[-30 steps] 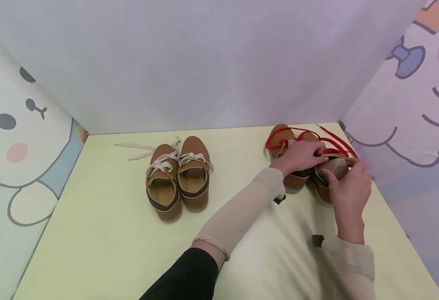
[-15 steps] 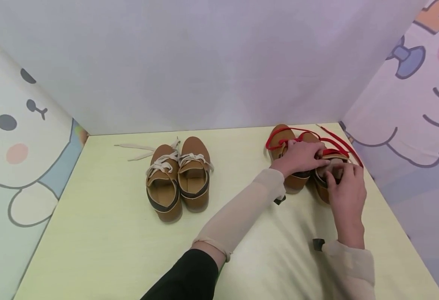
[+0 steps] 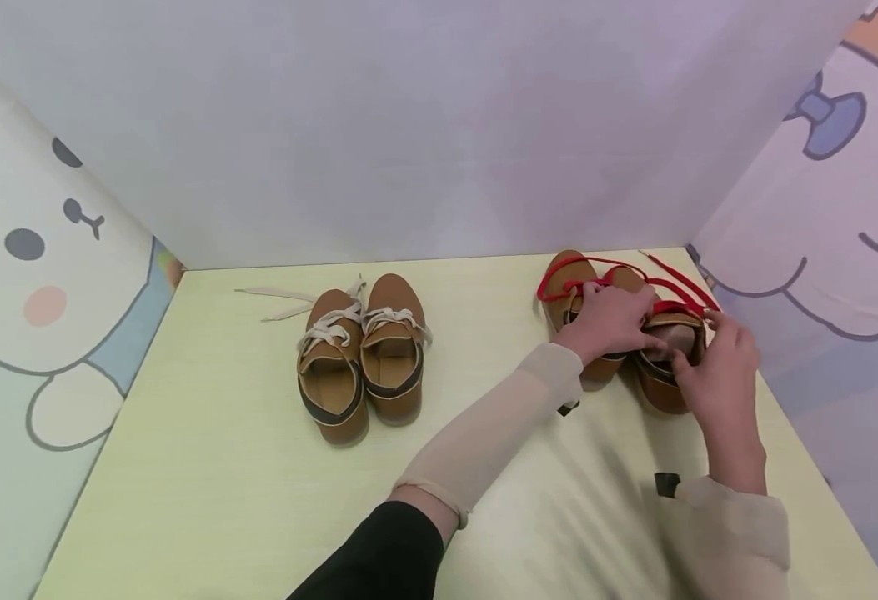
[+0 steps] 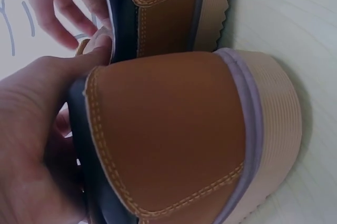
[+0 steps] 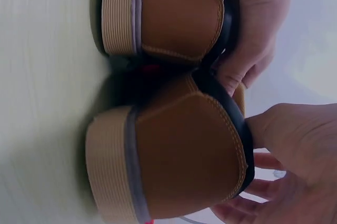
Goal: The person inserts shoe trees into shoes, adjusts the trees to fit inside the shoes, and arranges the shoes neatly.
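Observation:
In the head view, a pair of brown shoes with red laces (image 3: pixel 680 287) stands at the far right of the table. My left hand (image 3: pixel 609 321) reaches over the left shoe (image 3: pixel 568 265) and pinches the inner edge of the right shoe (image 3: pixel 662 393) near its tongue, with the thumb at the opening. My right hand (image 3: pixel 725 375) grips that shoe's outer collar, its thumb at the opening and its fingers on the outer side. Both heels show up close in the wrist views, where the left shoe's heel (image 4: pixel 168 129) hides part of my left hand. My left fingertips are partly hidden.
Another pair of brown shoes, a left one (image 3: pixel 333 375) and a right one (image 3: pixel 392 358), with white laces (image 3: pixel 281 293), stands at centre left. The pale yellow table (image 3: pixel 221 500) meets a light back wall (image 3: pixel 408 125) and patterned side walls.
My right fingers have gone from inside the right shoe's opening back to its outer collar, moving right. The left hand keeps its place on the shoes. The head view has shifted slightly.

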Action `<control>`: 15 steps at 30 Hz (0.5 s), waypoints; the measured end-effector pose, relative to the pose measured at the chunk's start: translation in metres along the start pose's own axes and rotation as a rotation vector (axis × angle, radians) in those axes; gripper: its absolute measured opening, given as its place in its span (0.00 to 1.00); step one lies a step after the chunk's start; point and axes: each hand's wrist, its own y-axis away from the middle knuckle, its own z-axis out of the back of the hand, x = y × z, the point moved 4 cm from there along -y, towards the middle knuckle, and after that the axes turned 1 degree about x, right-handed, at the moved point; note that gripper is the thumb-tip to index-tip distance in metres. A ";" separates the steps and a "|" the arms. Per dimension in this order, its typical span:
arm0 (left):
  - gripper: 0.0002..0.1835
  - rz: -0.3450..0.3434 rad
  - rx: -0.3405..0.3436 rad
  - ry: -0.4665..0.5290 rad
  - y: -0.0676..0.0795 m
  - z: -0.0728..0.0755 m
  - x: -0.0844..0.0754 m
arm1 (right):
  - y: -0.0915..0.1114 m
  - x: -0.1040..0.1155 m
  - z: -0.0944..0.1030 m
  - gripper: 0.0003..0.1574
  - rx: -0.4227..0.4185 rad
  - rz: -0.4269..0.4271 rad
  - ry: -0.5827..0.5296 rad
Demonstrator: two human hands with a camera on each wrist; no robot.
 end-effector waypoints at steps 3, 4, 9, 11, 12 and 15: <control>0.30 0.010 -0.001 -0.026 -0.002 -0.001 -0.001 | -0.011 -0.003 0.002 0.54 0.074 0.083 0.029; 0.30 0.014 -0.002 -0.032 -0.002 -0.002 -0.002 | -0.015 -0.003 0.002 0.56 0.097 0.105 0.039; 0.25 0.041 -0.010 -0.060 -0.005 -0.002 -0.006 | -0.031 -0.005 0.002 0.59 0.165 0.223 0.119; 0.24 0.053 -0.023 -0.087 -0.005 -0.002 -0.008 | -0.035 -0.005 0.002 0.60 0.184 0.267 0.154; 0.24 0.059 -0.030 -0.104 -0.004 -0.002 -0.009 | -0.037 -0.004 0.002 0.60 0.188 0.294 0.171; 0.23 0.081 -0.055 -0.151 -0.004 -0.003 -0.011 | -0.041 -0.003 0.000 0.54 0.200 0.333 0.219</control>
